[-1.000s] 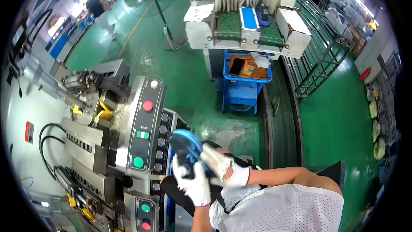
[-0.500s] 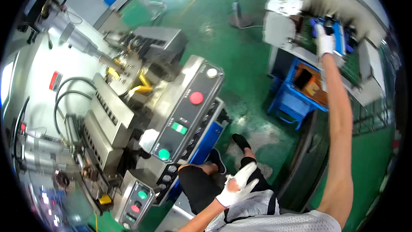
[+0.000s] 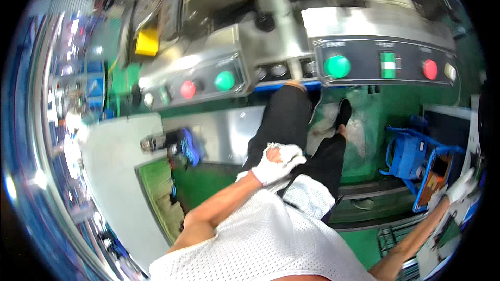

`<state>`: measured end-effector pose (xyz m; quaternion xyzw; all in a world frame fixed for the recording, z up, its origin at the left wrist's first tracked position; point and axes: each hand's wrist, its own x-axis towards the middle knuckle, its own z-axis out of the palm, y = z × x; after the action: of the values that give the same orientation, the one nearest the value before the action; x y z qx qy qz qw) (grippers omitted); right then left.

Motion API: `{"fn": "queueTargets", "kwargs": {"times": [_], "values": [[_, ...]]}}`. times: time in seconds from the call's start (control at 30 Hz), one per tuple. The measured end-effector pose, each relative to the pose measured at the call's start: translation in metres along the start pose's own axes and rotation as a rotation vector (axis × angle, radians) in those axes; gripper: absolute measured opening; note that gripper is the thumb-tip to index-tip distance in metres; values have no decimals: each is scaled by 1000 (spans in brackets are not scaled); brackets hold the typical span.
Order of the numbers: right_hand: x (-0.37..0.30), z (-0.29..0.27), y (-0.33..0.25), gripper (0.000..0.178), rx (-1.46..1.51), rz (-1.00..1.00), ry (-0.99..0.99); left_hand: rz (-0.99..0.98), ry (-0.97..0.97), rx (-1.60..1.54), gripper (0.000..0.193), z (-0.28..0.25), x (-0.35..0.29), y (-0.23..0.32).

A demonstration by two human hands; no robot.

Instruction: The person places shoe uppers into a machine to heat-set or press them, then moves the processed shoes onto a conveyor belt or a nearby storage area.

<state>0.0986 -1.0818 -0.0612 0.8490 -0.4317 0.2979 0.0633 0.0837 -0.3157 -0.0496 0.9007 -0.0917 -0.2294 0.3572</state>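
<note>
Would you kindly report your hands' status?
Left hand over lap, half-curled. Right hand outstretched near blue trolley, grip unclear. Blue-and-black shoe at metal bench.

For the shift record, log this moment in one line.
Left hand: over black shorts | right hand: outstretched near blue cart, grip unclear

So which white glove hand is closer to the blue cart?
The right hand: its arm reaches out, so it shows right beside the blue cart. The left hand shows over the black shorts, much farther from the cart.
</note>
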Motion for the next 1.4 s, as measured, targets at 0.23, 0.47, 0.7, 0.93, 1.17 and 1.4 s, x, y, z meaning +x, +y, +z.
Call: {"fn": "queueTargets", "kwargs": {"times": [0.23,0.47,0.7,0.93,1.17,1.4], "values": [[-361,-32,-178,65,596,-238,-1074,-400,224,-328,21,-41,-82,-67],[-404,-45,-242,71,57,-631,-1377,-935,1056,-762,38,26,-263,-236],[-347,1,-280,65,79,-555,-1456,-1506,1338,-18,40,171,-483,-315],[-345,-30,-382,72,-70,-878,-1291,-1230,1209,467,47,32,-521,-379],[-305,-30,-422,64,173,-921,-1332,-1506,554,181,62,-54,-565,-551],[-313,-82,-376,64,12,-948,-1172,-1447,529,364,84,-32,-544,-458]]}}
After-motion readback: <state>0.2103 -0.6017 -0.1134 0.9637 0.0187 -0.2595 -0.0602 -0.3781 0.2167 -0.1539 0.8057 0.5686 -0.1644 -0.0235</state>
